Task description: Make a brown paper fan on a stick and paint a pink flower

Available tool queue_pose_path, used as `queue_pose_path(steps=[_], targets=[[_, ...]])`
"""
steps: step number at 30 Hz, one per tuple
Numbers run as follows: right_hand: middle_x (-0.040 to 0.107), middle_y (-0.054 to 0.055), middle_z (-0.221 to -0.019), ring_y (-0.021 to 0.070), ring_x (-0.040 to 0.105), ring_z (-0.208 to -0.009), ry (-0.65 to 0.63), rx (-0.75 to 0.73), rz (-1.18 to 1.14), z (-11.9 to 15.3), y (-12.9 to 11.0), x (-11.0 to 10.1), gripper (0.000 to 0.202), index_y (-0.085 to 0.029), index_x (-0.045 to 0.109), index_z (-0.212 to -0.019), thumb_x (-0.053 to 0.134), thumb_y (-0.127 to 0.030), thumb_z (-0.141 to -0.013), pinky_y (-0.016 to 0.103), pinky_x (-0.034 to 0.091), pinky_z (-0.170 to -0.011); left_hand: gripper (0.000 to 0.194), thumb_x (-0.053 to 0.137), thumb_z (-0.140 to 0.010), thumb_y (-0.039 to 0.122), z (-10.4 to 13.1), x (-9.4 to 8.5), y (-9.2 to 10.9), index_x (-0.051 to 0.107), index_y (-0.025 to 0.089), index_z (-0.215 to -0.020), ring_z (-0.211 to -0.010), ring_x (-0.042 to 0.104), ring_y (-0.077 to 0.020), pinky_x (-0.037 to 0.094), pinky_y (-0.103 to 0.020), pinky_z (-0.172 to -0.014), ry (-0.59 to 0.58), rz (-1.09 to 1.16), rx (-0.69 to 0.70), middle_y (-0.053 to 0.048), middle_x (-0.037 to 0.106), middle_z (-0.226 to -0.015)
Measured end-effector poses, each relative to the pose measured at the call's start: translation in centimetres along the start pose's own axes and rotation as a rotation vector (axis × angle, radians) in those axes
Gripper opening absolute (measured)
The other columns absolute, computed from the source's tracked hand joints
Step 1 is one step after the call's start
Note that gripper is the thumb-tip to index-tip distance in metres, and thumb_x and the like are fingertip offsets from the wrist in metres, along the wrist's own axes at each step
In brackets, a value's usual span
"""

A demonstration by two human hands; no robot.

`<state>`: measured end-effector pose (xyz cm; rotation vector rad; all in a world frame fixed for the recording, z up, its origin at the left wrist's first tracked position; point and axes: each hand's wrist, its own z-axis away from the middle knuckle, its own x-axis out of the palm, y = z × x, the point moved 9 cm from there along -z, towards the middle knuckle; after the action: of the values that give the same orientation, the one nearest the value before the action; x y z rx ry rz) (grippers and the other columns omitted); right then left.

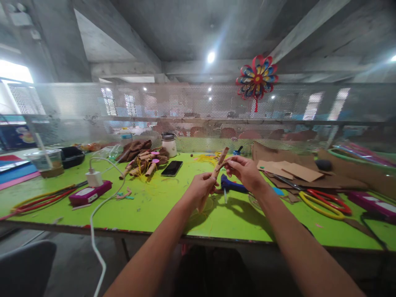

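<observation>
My left hand (202,187) is closed around a brown cardboard strip or roll (222,156), which slants up and to the right over the green table (148,212). The fingertips of my right hand (243,170) are pinched at the side of this brown piece, on a small dark part of it. Thin yellow strands hang below my left hand. A blue glue gun (233,185) lies on the table just beneath my right hand, its nozzle pointing toward the front edge.
Brown rolls (151,169) with yellow strands and a phone (172,168) lie left of centre. A white cable crosses to a purple power strip (90,193). Scissors (321,203) and cardboard (302,171) are at the right; more scissors (46,199) at the left. A perforated screen stands behind.
</observation>
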<state>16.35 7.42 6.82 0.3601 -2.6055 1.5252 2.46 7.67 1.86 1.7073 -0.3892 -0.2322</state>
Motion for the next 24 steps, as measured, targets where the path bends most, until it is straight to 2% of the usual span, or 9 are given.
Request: queue_pose_path(steps=[16, 24], targets=[[0.064, 0.005, -0.076, 0.0121, 0.053, -0.061, -0.043, 0.04, -0.021, 0.09, 0.13, 0.21, 0.026, -0.016, 0.07, -0.084, 0.075, -0.036, -0.07, 0.028, 0.042, -0.055, 0.006, 0.06, -0.074, 0.017, -0.09, 0.03, -0.03, 0.063, 0.012, -0.076, -0.049, 0.048, -0.0083, 0.037, -0.022, -0.049, -0.014, 0.003, 0.011, -0.003, 0.059, -0.065], [0.059, 0.001, -0.064, 0.0101, 0.05, -0.053, 0.038, 0.01, -0.012, 0.14, -0.21, 0.01, 0.026, -0.016, 0.065, -0.071, 0.077, -0.039, -0.067, 0.027, 0.038, -0.049, 0.007, 0.059, -0.076, 0.017, 0.15, 0.12, 0.13, 0.063, 0.011, -0.078, -0.048, 0.048, -0.0071, 0.037, -0.021, -0.048, -0.005, -0.013, -0.013, -0.002, 0.058, -0.064]])
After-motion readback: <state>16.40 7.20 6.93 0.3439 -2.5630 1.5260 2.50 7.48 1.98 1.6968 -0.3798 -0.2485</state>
